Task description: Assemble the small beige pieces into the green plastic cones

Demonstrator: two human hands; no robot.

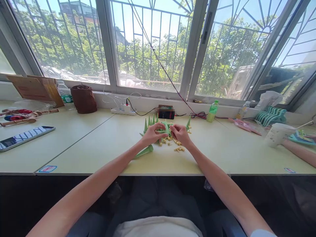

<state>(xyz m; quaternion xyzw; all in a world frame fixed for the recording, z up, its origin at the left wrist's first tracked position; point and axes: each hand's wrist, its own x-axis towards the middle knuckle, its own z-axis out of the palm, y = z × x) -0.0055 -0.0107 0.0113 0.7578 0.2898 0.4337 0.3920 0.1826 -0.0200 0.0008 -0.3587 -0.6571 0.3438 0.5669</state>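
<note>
My left hand (153,133) and my right hand (181,134) meet over the middle of the pale table (98,144), both closed on a green cone (166,129) held between them. Several more green cones (150,121) stand upright just behind my hands, one stands at the right (188,122), and one lies on its side (144,151) by my left wrist. Small tan pieces (178,147) lie scattered below my right hand.
A phone (24,137) and wooden toys (17,117) lie at the left, with a brown bag (84,98), a water bottle (65,95) and cardboard (32,88). A power strip (122,110), a green bottle (212,112) and another person's arm (300,153) are toward the right.
</note>
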